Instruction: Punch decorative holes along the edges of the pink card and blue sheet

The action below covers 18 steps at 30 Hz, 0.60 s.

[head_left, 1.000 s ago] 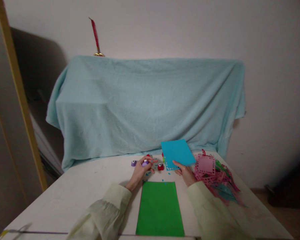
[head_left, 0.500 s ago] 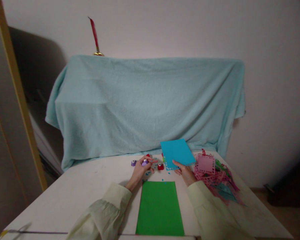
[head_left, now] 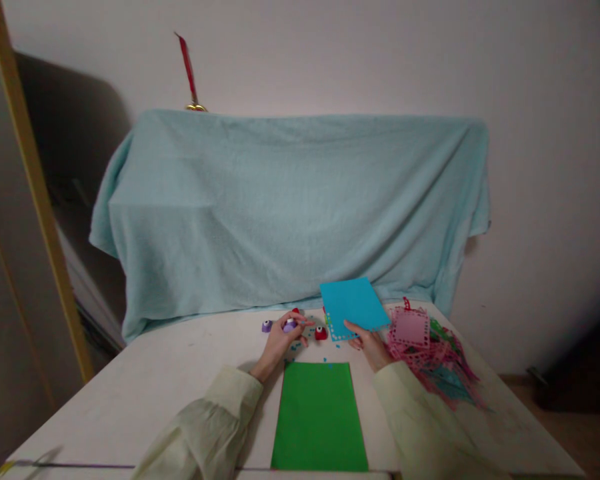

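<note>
My left hand [head_left: 281, 340] is closed round a small purple paper punch [head_left: 291, 325] at the far middle of the white table [head_left: 180, 373]. My right hand [head_left: 369, 347] pinches the near edge of a blue paper sheet [head_left: 353, 305], lifted and tilted, with a row of small punched holes along its left and lower edge. A second purple punch [head_left: 267, 326] sits just left of my left hand. A red punch [head_left: 321, 333] lies between my hands. A green sheet [head_left: 319, 417] lies flat in front of me. Small blue paper bits are scattered near the punches.
A heap of punched pink and teal paper scraps [head_left: 433, 357] lies at the right of the table. A light blue blanket [head_left: 290, 207] drapes a large object behind the table. A wooden frame [head_left: 35, 193] leans at the left. A red-handled item [head_left: 187, 67] stands behind the blanket.
</note>
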Each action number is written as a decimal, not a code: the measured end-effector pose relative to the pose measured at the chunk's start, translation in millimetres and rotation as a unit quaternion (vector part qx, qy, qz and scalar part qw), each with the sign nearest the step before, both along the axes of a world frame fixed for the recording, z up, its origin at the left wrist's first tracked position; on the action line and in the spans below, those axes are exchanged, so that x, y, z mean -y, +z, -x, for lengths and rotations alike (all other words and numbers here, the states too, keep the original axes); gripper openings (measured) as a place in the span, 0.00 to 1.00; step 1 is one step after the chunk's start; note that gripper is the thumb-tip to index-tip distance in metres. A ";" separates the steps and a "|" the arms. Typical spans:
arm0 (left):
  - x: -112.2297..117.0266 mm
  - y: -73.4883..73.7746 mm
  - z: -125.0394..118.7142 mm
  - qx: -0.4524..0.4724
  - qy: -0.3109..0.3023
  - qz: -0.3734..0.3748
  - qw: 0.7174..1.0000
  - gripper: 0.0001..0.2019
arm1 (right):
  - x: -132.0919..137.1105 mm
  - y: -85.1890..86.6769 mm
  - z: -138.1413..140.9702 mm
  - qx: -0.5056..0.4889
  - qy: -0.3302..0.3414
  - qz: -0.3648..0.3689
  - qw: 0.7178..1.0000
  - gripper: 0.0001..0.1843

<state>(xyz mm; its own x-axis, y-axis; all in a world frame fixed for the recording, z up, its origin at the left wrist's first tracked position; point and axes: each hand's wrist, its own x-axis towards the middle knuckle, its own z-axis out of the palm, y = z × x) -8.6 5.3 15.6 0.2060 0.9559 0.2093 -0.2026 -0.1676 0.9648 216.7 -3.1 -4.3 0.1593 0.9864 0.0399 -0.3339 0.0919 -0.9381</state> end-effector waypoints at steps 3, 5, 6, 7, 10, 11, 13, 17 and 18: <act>0.0 0.4 -0.1 0.000 -0.003 -0.002 1.000 0.15 | 0.4 0.0 0.3 -0.006 0.002 -0.002 1.000 0.19; 0.1 0.3 -0.1 0.001 -0.004 -0.005 1.000 0.15 | 0.7 0.3 0.6 -0.011 0.003 -0.002 1.000 0.19; 0.1 0.3 0.0 0.000 -0.004 -0.007 1.000 0.15 | 0.9 0.5 0.8 -0.013 0.005 -0.004 1.000 0.19; 0.3 0.3 0.1 -0.001 -0.005 -0.009 1.000 0.14 | 1.1 0.7 1.0 -0.013 0.006 -0.006 1.000 0.18; 1.0 1.2 0.7 -0.005 -0.008 -0.011 1.000 0.14 | 1.7 1.7 1.5 -0.012 0.005 -0.008 1.000 0.18; 1.3 1.7 1.0 -0.007 -0.008 -0.011 1.000 0.14 | 1.9 2.0 1.6 -0.011 0.003 -0.006 1.000 0.18; 1.7 2.5 1.3 -0.008 -0.011 -0.011 1.000 0.14 | 2.5 2.4 1.6 -0.010 0.003 -0.005 1.000 0.18; 1.8 2.3 1.2 -0.008 -0.012 -0.012 1.000 0.14 | 3.4 1.8 0.7 -0.006 0.017 -0.016 1.000 0.17; 1.7 1.9 1.1 -0.006 -0.010 -0.012 1.000 0.14 | 3.4 1.5 0.4 -0.005 0.020 -0.016 1.000 0.17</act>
<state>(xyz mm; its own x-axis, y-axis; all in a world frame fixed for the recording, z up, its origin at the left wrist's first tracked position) -9.7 3.6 17.6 0.2278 0.9465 0.2285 -0.1939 -0.1858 0.9633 216.3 -6.6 -2.8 0.1206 0.9902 0.0704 -0.3473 0.1085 -0.9315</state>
